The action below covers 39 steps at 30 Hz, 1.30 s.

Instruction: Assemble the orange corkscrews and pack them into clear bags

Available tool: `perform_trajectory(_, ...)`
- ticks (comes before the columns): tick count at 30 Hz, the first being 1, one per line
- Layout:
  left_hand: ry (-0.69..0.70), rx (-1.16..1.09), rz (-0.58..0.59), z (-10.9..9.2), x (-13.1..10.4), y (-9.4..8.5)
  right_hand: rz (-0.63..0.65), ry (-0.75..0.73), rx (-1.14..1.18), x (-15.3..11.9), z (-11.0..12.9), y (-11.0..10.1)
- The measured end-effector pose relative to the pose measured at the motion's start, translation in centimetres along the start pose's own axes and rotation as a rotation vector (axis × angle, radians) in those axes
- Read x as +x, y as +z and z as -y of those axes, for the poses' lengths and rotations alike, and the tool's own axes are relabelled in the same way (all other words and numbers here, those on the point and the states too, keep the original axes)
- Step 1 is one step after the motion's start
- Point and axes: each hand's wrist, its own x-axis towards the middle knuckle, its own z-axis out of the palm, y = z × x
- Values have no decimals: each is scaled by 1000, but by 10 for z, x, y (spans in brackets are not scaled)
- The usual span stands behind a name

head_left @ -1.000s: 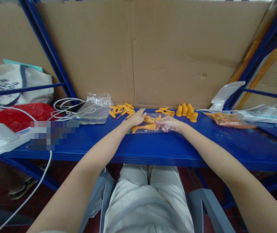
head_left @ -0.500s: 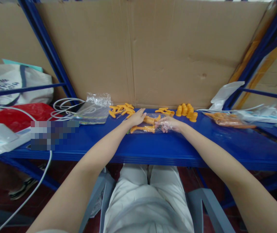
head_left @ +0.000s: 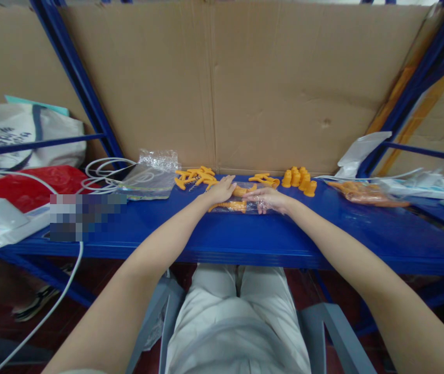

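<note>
A clear plastic bag [head_left: 229, 211] with yellow plastic pieces [head_left: 234, 206] inside lies flat on the blue table before me. My left hand [head_left: 222, 190] rests on the bag's left end, its fingers stretched out and lying over it. At the right end, my right hand [head_left: 268, 199] grips the bag, with shiny film over some fingers and its fingertips against a yellow piece. Behind my left hand is a pile of yellow T-shaped handles with metal spirals [head_left: 195, 176]. More yellow handles [head_left: 263, 177] lie beyond my right hand, beside a group of yellow bell-shaped cups [head_left: 295, 176].
Clear bags [head_left: 149, 182] lie at the left beside white cables and a power strip [head_left: 19, 228]. A filled bag of orange pieces [head_left: 367, 193] lies at the right. A cardboard wall [head_left: 214, 93] closes off the back of the table [head_left: 245, 239].
My right hand has shifted slightly left over the yellow pieces in the bag. The left hand has moved slightly right and stays on the bag.
</note>
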Motion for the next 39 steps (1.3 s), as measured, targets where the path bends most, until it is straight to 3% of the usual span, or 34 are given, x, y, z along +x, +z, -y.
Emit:
perform_trajectory(7,-35,21,116,-16,-11,-5,47,-22,0,0,-3,-4)
perform_trajectory(14,67,14,172,-18,-11,-9,66,-2,18,3,-5,-8)
perform_trajectory(20,152,6,153,-18,-11,-9,87,-7,56,6,-9,-11)
perform_trajectory(32,158,-15,198,-23,-17,-14,111,31,90,5,-7,-13)
perform_trajectory(35,138,-19,198,-23,-16,-13,65,22,85,1,-3,-21)
perform_trajectory(39,117,-21,213,-25,-15,-12,-119,-35,19,2,-4,-45)
